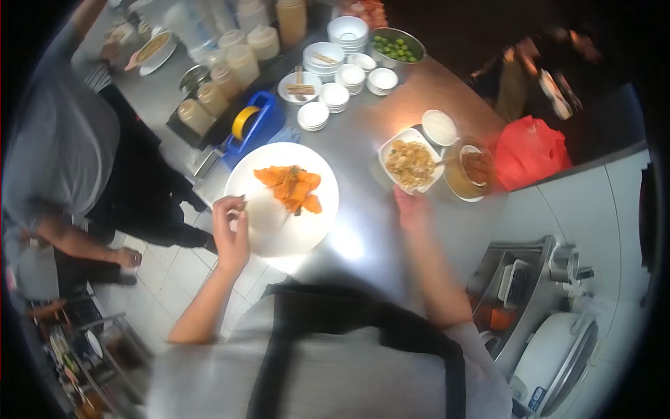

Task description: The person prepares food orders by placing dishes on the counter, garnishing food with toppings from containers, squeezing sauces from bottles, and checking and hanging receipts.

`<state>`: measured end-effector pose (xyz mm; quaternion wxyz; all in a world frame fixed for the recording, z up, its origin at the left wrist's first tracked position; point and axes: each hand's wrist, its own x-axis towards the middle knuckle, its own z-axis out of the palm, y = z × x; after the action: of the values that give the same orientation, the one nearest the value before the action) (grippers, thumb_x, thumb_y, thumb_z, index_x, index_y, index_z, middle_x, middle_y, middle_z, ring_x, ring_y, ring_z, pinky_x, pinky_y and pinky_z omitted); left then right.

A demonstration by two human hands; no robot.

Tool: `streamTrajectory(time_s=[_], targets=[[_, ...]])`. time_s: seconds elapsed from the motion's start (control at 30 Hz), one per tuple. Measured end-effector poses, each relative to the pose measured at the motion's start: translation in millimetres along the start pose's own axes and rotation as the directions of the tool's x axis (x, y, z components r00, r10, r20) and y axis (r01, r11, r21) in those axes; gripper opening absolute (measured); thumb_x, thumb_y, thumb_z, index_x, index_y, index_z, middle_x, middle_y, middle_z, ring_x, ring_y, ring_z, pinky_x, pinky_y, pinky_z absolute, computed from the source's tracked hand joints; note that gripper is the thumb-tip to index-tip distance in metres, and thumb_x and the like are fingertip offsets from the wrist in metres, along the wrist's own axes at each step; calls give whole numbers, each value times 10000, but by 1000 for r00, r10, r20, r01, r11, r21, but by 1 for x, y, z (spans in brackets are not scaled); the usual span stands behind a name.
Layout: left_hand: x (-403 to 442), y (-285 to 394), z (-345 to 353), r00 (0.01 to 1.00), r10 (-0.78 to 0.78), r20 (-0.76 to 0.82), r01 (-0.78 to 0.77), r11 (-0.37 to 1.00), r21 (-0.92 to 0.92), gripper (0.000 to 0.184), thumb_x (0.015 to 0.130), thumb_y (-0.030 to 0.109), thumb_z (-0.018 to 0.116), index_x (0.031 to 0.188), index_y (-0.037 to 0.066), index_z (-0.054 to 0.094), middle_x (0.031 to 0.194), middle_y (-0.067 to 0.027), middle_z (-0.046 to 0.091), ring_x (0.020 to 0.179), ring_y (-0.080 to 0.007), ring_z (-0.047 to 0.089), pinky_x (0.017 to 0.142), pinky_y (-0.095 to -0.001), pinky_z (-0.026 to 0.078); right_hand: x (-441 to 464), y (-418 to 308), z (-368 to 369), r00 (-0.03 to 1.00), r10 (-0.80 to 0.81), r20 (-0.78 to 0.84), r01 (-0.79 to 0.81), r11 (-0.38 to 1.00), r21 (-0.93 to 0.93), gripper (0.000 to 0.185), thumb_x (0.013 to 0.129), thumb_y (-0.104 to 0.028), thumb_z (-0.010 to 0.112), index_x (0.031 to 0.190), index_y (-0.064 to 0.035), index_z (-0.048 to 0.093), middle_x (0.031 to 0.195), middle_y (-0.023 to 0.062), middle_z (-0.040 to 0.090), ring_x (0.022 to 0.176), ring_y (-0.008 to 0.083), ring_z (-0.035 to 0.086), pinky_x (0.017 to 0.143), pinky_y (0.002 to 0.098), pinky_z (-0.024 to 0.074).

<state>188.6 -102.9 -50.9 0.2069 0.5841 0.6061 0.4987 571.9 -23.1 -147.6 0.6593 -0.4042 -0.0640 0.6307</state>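
Note:
A large round white plate (317,230) with orange chunks of food (289,187) and bits of green leaf is on the left of the steel counter. My left hand (232,234) is over the plate's left side, fingers curled in a pinch; what small thing is between the fingertips, if any, is unclear. On the right, my right hand (412,208) grips the near edge of a squarish white bowl (386,155) of crumbly golden-brown food (410,165). Part of that hand is blurred, and its fingers are partly hidden by the bowl.
Beside the bowl are a small white dish (439,128), a brown bowl (457,157) and a red plastic bag (532,152). Stacked white bowls (347,31), green limes (393,49), a blue tape dispenser (259,126) and squeeze bottles (243,64) stand farther back. A co-worker (59,140) stands left.

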Motion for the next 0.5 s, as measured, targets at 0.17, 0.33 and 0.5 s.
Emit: streamTrajectory(time_s=[0.17, 0.33, 0.5], targets=[[-39, -96, -26, 940, -331, -81, 313, 933, -180, 177, 926, 77, 447, 1102, 57, 450, 1070, -48, 497, 972, -133, 476, 837, -282, 418, -12, -9, 10, 996, 27, -90, -30, 999, -32, 309, 923, -127, 456, 1159, 55, 374, 1085, 208, 520, 1040, 337, 542, 895, 436, 503], [-16, -102, -30, 877, -466, 118, 464, 754, -466, 119, 946, 108, 431, 1064, 86, 429, 1003, -50, 551, 892, -126, 546, 822, -314, 459, -39, 1, 25, 997, 60, -48, -72, 950, -305, 220, 918, -173, 518, 1090, -39, 490, 919, 92, 581, 809, 197, 584, 692, 302, 493], [-13, -97, -44, 778, -438, 450, 622, 639, -453, 157, 949, 118, 435, 1098, 81, 402, 1000, -112, 606, 791, -130, 591, 713, -291, 514, -49, 19, 162, 962, -185, 198, 270, 716, -644, 172, 876, -109, 561, 1032, -35, 566, 854, 45, 603, 764, 118, 576, 653, 255, 479]])
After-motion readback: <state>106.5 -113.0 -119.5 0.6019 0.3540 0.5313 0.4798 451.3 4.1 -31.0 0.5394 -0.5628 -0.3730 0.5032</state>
